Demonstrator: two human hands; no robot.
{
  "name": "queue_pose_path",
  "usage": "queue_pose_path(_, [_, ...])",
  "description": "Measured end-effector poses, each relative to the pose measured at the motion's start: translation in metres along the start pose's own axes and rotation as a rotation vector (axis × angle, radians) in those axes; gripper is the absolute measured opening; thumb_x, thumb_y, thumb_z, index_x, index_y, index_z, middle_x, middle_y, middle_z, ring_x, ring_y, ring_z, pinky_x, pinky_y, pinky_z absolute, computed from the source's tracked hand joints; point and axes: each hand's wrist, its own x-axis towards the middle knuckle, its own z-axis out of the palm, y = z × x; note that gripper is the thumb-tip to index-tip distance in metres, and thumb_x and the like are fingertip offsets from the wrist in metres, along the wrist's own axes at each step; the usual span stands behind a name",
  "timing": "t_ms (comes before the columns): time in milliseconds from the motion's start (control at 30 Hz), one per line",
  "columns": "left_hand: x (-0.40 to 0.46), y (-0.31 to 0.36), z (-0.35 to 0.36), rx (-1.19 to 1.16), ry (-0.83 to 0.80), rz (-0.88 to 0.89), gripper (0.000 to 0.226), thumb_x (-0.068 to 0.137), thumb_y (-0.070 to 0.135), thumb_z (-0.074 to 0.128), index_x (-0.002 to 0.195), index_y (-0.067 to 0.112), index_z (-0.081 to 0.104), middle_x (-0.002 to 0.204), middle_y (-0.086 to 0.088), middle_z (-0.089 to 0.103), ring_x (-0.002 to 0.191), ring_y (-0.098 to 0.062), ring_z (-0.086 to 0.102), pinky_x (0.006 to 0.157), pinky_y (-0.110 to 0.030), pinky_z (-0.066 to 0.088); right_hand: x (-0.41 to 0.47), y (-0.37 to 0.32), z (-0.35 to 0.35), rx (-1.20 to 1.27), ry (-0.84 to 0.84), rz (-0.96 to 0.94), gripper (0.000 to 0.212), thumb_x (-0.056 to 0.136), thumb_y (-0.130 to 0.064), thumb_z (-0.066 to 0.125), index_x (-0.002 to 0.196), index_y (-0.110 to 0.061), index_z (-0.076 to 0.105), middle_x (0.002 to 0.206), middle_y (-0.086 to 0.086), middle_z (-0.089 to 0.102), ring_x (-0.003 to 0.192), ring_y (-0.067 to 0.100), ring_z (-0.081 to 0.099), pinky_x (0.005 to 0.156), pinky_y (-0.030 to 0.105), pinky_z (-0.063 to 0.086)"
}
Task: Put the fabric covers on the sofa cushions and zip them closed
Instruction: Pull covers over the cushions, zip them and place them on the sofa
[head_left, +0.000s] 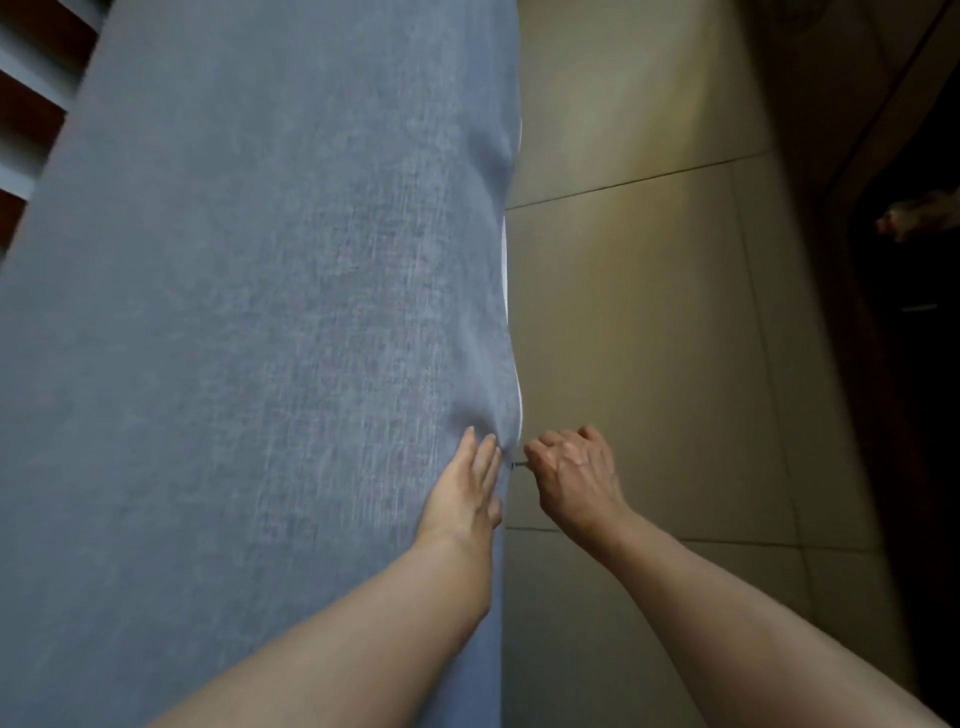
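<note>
Grey fabric cover (249, 312) is pressed flat near its edge by the straight-fingered left hand (467, 493), so the zip pull (515, 466), pinched by the right hand (576, 478), can probably slide.

This looks like a room in a home, going by the large glossy beige floor tiles (675, 338) with thin dark joints, the dark wooden furniture (893, 364) along the right edge, and the big blue-grey fabric-covered sofa cushion (249, 312) standing on the floor.
</note>
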Motion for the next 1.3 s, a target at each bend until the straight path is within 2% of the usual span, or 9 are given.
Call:
queue_pose_path(167, [0.017,-0.052,-0.021,-0.006,0.016,0.004,0.075,0.095,0.059,0.029,0.151,0.018,0.001,0.154,-0.021,-0.015,0.140,-0.040,-0.019,0.107,-0.059,-0.014,0.045,0.022,-0.002,-0.022,-0.002,0.002,0.029,0.072,-0.018,0.035,0.048,-0.017,0.051,0.045,-0.001,0.049,0.039,0.022,0.048,0.055,0.023,0.038])
queue_pose_path(233, [0.026,-0.075,-0.029,-0.013,0.003,-0.025,0.073,0.095,0.058,0.028,0.151,0.019,0.002,0.154,-0.023,-0.014,0.140,-0.041,-0.017,0.106,-0.061,-0.013,0.065,0.028,-0.001,-0.027,0.003,0.031,0.028,0.072,-0.018,0.035,0.048,-0.016,0.050,0.045,0.000,0.050,0.039,0.022,0.048,0.060,0.031,0.029])
queue_pose_path(333, [0.041,-0.107,-0.038,-0.023,-0.012,-0.046,0.074,0.095,0.059,0.028,0.151,0.019,0.000,0.154,-0.022,-0.013,0.141,-0.039,-0.015,0.107,-0.060,-0.012,0.098,0.039,-0.004,-0.036,-0.009,0.058,0.027,0.070,-0.016,0.033,0.048,-0.015,0.049,0.045,0.002,0.051,0.038,0.022,0.048,0.059,0.032,0.019])
queue_pose_path(633, [0.084,-0.190,-0.067,-0.008,0.007,-0.035,0.076,0.096,0.057,0.023,0.150,0.010,-0.003,0.155,-0.021,-0.010,0.142,-0.037,-0.012,0.110,-0.056,-0.009,0.188,0.072,-0.011,-0.057,-0.026,0.057,0.024,0.062,-0.012,0.028,0.049,-0.015,0.049,0.046,0.003,0.049,0.038,0.024,0.046,0.060,0.033,0.021])
queue_pose_path(867, [0.106,-0.278,-0.095,0.014,0.066,-0.084,0.073,0.098,0.053,0.022,0.150,0.005,0.003,0.155,-0.022,-0.003,0.142,-0.039,-0.008,0.110,-0.057,-0.007,0.270,0.092,-0.026,-0.126,-0.045,0.114,0.029,0.064,-0.015,0.029,0.046,-0.015,0.052,0.045,0.001,0.050,0.038,0.019,0.051,0.054,0.028,0.047])
queue_pose_path(933, [0.113,-0.305,-0.103,0.000,0.075,-0.102,0.074,0.098,0.054,0.023,0.150,0.006,0.003,0.156,-0.022,-0.004,0.142,-0.039,-0.009,0.110,-0.057,-0.008,0.288,0.099,-0.027,-0.142,-0.055,0.123,0.025,0.065,-0.015,0.035,0.046,-0.015,0.052,0.044,0.001,0.050,0.038,0.019,0.051,0.052,0.029,0.047])
queue_pose_path(1033, [0.126,-0.334,-0.111,-0.021,0.071,-0.115,0.073,0.097,0.055,0.023,0.150,0.009,0.004,0.156,-0.021,-0.005,0.142,-0.039,-0.011,0.110,-0.057,-0.009,0.309,0.105,-0.029,-0.177,-0.102,0.123,0.003,0.047,-0.014,0.055,0.046,-0.016,0.055,0.043,0.001,0.052,0.038,0.020,0.051,0.050,0.028,0.046])
queue_pose_path(1200, [0.161,-0.381,-0.128,-0.009,0.032,-0.112,0.072,0.096,0.057,0.025,0.151,0.015,0.003,0.155,-0.021,-0.010,0.142,-0.039,-0.013,0.109,-0.058,-0.010,0.360,0.132,-0.027,-0.134,-0.053,0.126,0.013,0.054,-0.013,0.045,0.045,-0.016,0.054,0.044,0.001,0.052,0.038,0.021,0.051,0.051,0.027,0.040])
queue_pose_path(1300, [0.182,-0.417,-0.140,-0.038,0.040,-0.122,0.078,0.094,0.060,0.028,0.151,0.014,0.000,0.155,-0.021,-0.012,0.142,-0.038,-0.014,0.109,-0.058,-0.010,0.401,0.152,-0.033,-0.108,-0.074,0.102,0.007,0.046,-0.011,0.059,0.045,-0.016,0.055,0.044,0.000,0.053,0.039,0.021,0.052,0.052,0.027,0.041])
